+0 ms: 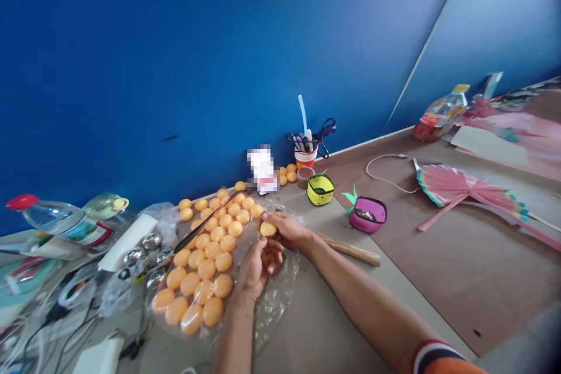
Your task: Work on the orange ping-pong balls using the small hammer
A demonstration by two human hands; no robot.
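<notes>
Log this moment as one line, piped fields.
right hand: holding ball | left hand: just below, contact unclear | bagged balls: left of both hands

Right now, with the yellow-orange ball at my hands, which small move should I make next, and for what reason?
Probably raise the left hand slightly to steady the yellow-orange ball: the right hand seems to hold it from one side, while the left is half curled just below, close enough to help.
</notes>
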